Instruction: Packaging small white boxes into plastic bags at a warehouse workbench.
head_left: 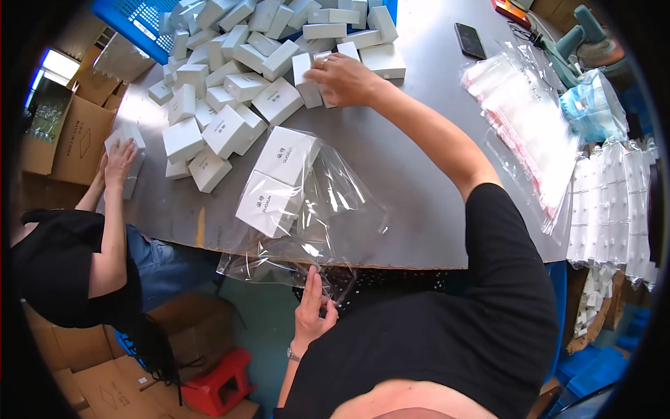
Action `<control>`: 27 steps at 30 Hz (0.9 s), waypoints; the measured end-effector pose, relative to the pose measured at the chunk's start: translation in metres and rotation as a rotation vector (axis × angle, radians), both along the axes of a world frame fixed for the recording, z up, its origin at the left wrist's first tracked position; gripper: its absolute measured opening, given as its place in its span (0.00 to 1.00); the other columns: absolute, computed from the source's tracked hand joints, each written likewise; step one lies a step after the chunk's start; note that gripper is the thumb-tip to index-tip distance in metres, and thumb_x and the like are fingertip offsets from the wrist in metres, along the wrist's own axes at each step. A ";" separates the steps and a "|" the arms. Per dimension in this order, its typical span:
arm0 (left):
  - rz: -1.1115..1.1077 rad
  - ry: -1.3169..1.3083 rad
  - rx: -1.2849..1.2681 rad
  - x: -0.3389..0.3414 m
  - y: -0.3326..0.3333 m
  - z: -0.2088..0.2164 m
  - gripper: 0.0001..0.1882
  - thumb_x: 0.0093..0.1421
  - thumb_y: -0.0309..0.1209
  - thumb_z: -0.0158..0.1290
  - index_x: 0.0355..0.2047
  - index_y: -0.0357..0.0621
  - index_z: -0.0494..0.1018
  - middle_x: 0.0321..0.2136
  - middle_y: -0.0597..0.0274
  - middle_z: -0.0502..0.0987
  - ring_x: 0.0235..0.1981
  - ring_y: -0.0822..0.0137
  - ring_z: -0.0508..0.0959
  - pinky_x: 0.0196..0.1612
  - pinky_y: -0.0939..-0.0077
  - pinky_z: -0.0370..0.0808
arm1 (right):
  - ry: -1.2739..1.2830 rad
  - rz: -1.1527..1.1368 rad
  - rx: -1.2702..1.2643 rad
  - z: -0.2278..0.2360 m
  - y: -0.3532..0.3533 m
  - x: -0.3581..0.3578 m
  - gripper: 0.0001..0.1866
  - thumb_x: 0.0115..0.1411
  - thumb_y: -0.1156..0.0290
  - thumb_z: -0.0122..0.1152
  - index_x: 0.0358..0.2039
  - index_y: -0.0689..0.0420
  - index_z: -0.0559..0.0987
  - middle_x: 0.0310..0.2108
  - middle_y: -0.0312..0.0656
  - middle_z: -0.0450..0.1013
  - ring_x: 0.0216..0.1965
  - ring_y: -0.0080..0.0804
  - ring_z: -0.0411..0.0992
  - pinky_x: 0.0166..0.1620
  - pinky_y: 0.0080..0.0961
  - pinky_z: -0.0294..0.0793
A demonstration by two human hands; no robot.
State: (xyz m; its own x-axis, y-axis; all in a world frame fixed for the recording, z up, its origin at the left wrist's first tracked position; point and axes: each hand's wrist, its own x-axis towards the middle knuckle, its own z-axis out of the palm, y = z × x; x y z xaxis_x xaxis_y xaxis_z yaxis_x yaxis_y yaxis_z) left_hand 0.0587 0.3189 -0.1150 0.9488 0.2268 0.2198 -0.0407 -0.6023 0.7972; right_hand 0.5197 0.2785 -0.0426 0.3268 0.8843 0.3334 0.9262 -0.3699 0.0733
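My right hand (343, 80) reaches to the near edge of a heap of small white boxes (276, 59). Its fingers close around an upright white box (305, 81). Close to the table's front edge, my left hand (314, 311) has the loose rim of a clear plastic bag (328, 209) at its fingers, and the film hangs over the edge there. Two white boxes lie end to end inside the bag, an upper one (286, 155) and a lower one (268, 204). My right hand hides part of the boxes under it.
A blue crate (132, 28) stands behind the heap. At the left, a co-worker's hands (120, 162) rest on a white box. To the right lie a phone (470, 40), a stack of clear bags (520, 119) and a tape dispenser (583, 38). A red stool (222, 384) stands below.
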 end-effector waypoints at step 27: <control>0.075 0.025 -0.047 -0.015 0.004 -0.001 0.44 0.47 0.13 0.51 0.68 0.39 0.55 0.66 0.43 0.58 0.23 0.68 0.79 0.26 0.78 0.78 | 0.312 -0.233 0.110 -0.014 -0.163 -0.053 0.46 0.43 0.43 0.73 0.60 0.51 0.69 0.60 0.51 0.66 0.64 0.50 0.60 0.65 0.41 0.62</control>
State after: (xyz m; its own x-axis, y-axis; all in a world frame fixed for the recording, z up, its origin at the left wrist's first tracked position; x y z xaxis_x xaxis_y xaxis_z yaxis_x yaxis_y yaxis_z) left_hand 0.0439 0.3226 -0.1161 0.9337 0.3073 0.1837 0.0238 -0.5652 0.8246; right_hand 0.4667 0.1158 -0.0565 0.6151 0.7390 0.2748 0.7878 -0.5628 -0.2501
